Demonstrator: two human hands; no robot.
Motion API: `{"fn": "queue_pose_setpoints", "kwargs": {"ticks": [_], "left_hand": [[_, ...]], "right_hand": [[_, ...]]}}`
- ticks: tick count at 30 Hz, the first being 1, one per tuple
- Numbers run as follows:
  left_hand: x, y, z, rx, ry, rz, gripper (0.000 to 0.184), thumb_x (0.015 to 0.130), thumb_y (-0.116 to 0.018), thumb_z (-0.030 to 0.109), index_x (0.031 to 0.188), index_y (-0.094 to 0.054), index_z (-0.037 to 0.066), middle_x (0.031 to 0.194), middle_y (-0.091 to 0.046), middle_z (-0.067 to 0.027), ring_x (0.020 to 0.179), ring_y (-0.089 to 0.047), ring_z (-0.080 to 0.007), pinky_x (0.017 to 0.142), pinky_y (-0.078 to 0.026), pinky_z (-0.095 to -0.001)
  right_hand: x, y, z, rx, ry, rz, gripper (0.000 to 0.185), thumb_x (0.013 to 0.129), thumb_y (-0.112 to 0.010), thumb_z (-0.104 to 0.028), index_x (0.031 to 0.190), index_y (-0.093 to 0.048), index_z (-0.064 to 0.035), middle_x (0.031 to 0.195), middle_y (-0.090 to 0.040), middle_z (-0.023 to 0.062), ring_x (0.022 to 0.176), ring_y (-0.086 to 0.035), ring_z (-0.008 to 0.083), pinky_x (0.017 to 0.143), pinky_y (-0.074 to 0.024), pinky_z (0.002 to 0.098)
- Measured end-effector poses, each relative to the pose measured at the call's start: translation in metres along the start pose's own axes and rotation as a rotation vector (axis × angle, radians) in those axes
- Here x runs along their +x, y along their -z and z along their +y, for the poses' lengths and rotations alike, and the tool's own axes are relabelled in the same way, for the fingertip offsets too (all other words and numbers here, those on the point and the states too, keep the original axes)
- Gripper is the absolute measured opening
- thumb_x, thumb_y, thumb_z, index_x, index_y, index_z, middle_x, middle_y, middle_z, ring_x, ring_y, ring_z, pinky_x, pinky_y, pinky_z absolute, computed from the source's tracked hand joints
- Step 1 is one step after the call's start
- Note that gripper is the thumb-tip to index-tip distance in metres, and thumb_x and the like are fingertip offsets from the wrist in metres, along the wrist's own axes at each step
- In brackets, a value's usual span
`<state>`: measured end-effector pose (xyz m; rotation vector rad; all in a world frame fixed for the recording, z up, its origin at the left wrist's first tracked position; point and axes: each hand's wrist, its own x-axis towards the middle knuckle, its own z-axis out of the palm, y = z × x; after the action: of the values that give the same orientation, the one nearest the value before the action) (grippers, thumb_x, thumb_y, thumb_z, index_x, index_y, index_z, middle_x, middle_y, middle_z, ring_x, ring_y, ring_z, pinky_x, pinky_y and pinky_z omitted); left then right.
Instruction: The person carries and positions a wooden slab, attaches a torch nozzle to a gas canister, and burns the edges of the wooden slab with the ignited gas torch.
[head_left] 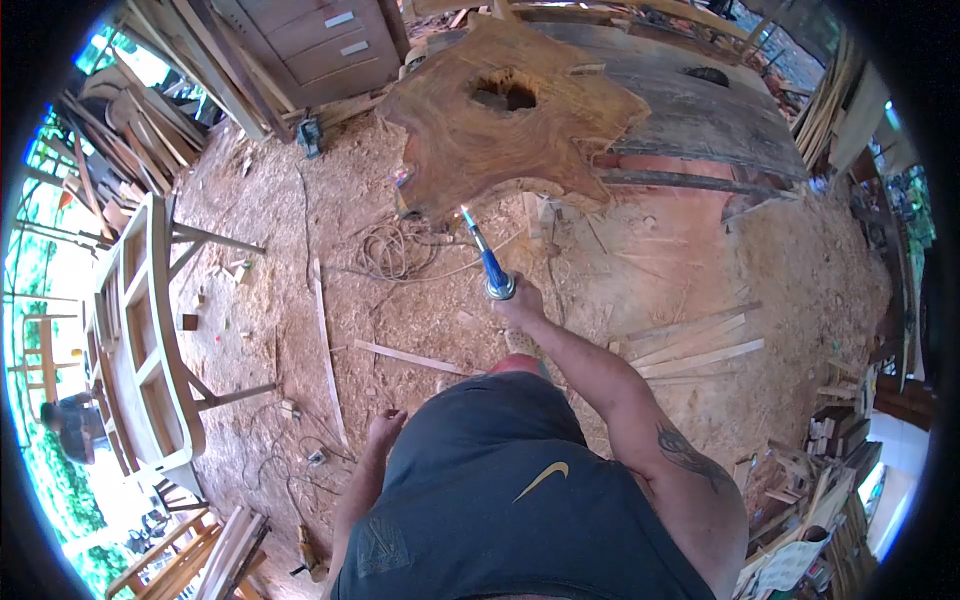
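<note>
My right hand (519,303) is closed around a blue blowtorch (492,265) held out in front of me. A small bright flame shows at its nozzle tip, close to the near edge of a large slab of wood (450,125). The slab is brown and star-shaped, with visible grain, an irregular outline and a dark hollow near its middle. My left hand (386,428) hangs low beside my body, fingers curled, with nothing visible in it.
Sawdust and shavings cover the floor (400,315). A coiled cord (395,252) and thin wood strips (420,358) lie on it. A grey slab (700,110) is at the back right, a curved wooden frame (160,340) at left. Drawers (340,45) stand behind.
</note>
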<state>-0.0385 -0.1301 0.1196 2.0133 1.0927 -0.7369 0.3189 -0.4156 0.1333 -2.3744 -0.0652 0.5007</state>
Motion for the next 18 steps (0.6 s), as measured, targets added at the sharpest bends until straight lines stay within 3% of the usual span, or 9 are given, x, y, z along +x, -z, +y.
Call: {"fn": "queue_pose_setpoints", "kwargs": {"ticks": [5, 18], "left_hand": [[-0.005, -0.001, 0.003, -0.013, 0.004, 0.006, 0.056, 0.086, -0.070, 0.050, 0.121, -0.070, 0.006, 0.105, -0.074, -0.0186, 0.099, -0.072, -0.0296, 0.089, -0.055, -0.0392], [0.006, -0.005, -0.004, -0.027, 0.017, -0.019, 0.055, 0.086, -0.070, 0.049, 0.121, -0.069, 0.006, 0.105, -0.074, -0.0180, 0.099, -0.072, -0.0288, 0.089, -0.055, -0.0386]], "right_hand": [[-0.010, 0.025, -0.013, 0.059, 0.044, -0.001, 0.050, 0.079, -0.072, -0.036, 0.120, -0.060, -0.0093, 0.108, -0.071, 0.0209, 0.102, -0.068, 0.0394, 0.090, -0.0546, 0.0488], [0.014, 0.020, 0.009, 0.039, -0.006, 0.089, 0.061, 0.071, -0.079, -0.037, 0.122, -0.060, -0.0092, 0.110, -0.071, 0.0180, 0.104, -0.069, 0.0354, 0.092, -0.0545, 0.0450]]}}
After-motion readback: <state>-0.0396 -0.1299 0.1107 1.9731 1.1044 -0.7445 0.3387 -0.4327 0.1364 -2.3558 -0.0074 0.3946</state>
